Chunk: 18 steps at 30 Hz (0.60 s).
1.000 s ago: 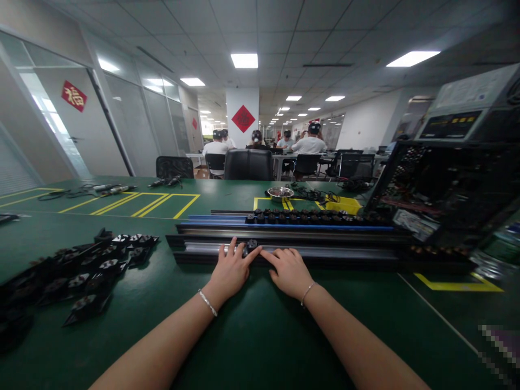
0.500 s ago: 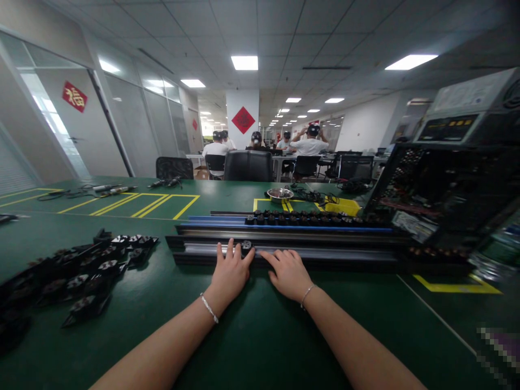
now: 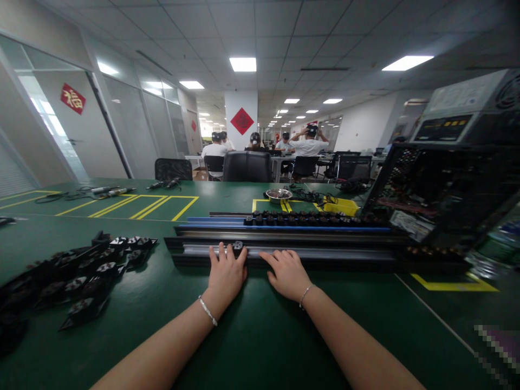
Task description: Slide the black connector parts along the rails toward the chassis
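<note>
A long black rail [image 3: 325,253] with a shiny silver channel lies across the green table in front of me. In its channel sits a small black module [image 3: 238,246] with a silvery face, which looks like a socket. My left hand [image 3: 225,275] has this module between thumb and index finger, while its other fingers stretch over the rail. To the right, my right hand [image 3: 287,273] lies on the rail's front part with fingers extended and nothing in them. A stretch of channel shows between the two hands. The module's underside is hidden.
Behind the rail, several similar modules [image 3: 300,219] line a blue strip [image 3: 211,221]. Many loose black pieces [image 3: 75,284] lie at left. A metal bowl [image 3: 278,195], yellow tray [image 3: 340,206] and cables stand farther back. An open computer case [image 3: 442,189] rises at right.
My left hand and the small black module have slid a little to the left along the rail. The right hand stays nearly in place, so the gap between the hands is wider.
</note>
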{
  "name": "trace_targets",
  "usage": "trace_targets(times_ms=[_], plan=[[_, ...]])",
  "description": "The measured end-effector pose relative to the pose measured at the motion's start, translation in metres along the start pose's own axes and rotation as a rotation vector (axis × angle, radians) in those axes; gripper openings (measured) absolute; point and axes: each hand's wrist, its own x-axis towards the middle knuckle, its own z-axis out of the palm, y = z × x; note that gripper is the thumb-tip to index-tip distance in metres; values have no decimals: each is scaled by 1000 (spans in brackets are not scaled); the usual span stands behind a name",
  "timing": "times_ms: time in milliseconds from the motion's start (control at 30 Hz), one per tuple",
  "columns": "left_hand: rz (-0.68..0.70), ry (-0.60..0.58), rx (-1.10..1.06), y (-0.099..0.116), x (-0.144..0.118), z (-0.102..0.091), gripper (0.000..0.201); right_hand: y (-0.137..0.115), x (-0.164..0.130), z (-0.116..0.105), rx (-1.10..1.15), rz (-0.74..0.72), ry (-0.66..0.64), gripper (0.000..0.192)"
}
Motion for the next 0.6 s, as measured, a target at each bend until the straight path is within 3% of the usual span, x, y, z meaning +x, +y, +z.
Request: trace_targets(times_ms=[600], plan=[[-92, -20, -54, 9, -7, 0, 52, -2, -5, 5, -28, 13, 10, 50]])
